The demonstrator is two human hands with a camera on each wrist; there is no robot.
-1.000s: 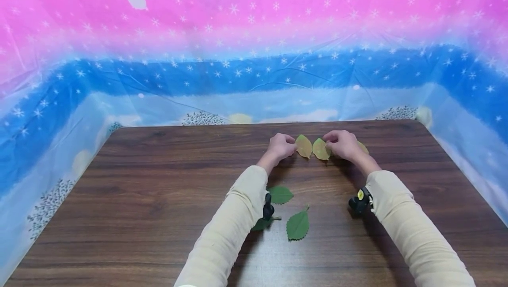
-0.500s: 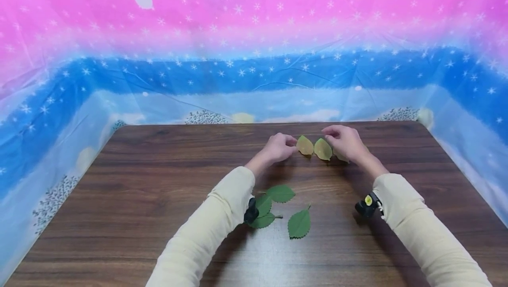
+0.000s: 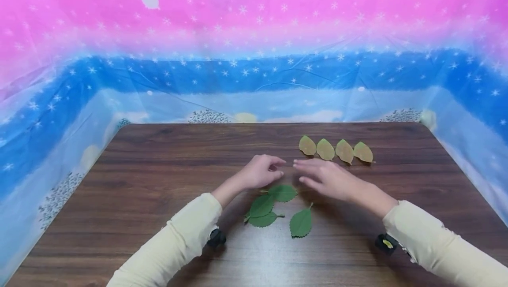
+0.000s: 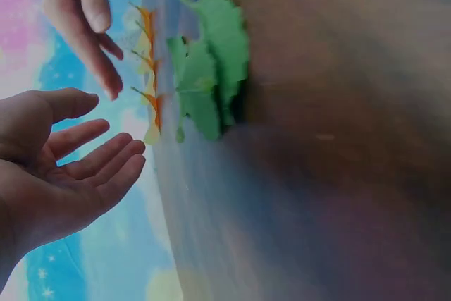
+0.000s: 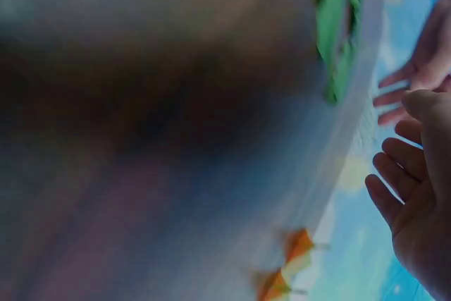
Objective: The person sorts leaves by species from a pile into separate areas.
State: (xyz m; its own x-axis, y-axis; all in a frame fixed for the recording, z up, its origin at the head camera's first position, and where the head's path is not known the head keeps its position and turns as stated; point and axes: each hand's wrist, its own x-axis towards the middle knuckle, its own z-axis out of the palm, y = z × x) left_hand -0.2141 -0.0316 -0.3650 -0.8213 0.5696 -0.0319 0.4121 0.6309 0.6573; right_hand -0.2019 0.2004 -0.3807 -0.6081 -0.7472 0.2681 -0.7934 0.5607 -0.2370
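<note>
Both hands hover over the middle of the table with nothing in them. My left hand (image 3: 262, 171) has loosely bent fingers, seen palm-side in the left wrist view. Facing it, my right hand (image 3: 327, 177) has its fingers extended toward the left. Just below the hands lie several green leaves with toothed edges: an upper leaf (image 3: 283, 192), a middle leaf (image 3: 262, 206) overlapping a lower leaf (image 3: 263, 220), and a separate leaf (image 3: 300, 223) to the right. Behind the right hand, several yellowish leaves stand side by side in a row, the leftmost yellow leaf (image 3: 307, 145) and rightmost yellow leaf (image 3: 363, 152) included.
The dark wood-grain table (image 3: 158, 181) has its far edge against a pink and blue snowflake-print cloth (image 3: 238, 75), which also hangs along both sides. A small black wrist camera (image 3: 216, 237) sits at the left cuff, another black camera (image 3: 386, 244) at the right.
Both hands have left the row of yellow leaves and come back toward the green leaves. The whole yellow row, partly hidden before, now shows. The green leaves lie as before.
</note>
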